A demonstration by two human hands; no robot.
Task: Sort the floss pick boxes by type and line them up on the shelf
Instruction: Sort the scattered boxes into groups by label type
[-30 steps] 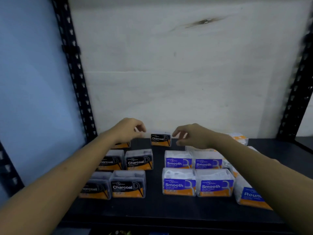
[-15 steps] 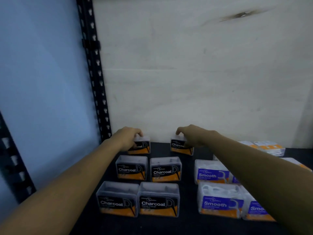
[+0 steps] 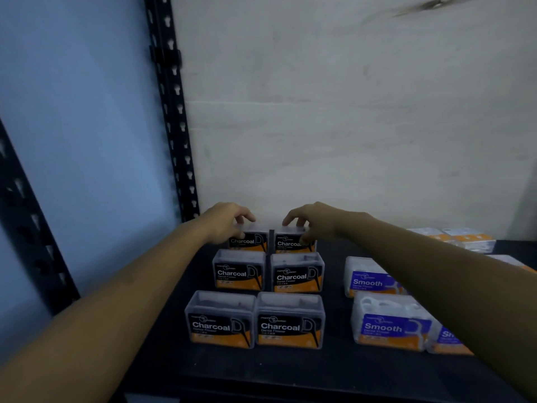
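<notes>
Pinching the two back Charcoal boxes (image 3: 248, 241) (image 3: 293, 243) at the shelf (image 3: 334, 370) rear, left hand (image 3: 225, 222) and right hand (image 3: 312, 221) are curled so they're squared into the column, looks like.

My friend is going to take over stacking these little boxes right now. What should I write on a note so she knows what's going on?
Left hand: gripping the back-left Charcoal box.
Right hand: gripping the back-right Charcoal box.
Both boxes stand on the shelf with a small gap between them.
Done: six Charcoal boxes sit in two columns, three rows, labels facing front. The front Smooth box and others stand in rows to the right.
Left: let go of the back pair, close the gap if wanted, then sort the loose orange-labelled boxes at the far right back; their type is too blurred to read.
</notes>
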